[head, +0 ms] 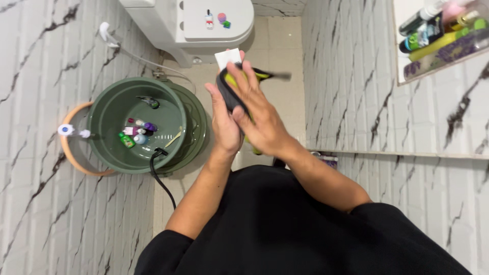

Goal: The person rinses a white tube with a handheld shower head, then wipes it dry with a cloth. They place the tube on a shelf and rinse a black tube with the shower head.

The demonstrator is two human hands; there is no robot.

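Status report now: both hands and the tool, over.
Left hand and right hand both closed on the black and yellow tool. White card at its top. Green basin to the left, apart.

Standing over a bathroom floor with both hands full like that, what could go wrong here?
Both the left hand and the right hand grip a black and yellow-green handheld tool with a white tag, high above the tiled floor; a slip could drop it hard. The black hose hanging from the round green plastic basin trails near the person and might snag, likely tipping the small bottles inside.
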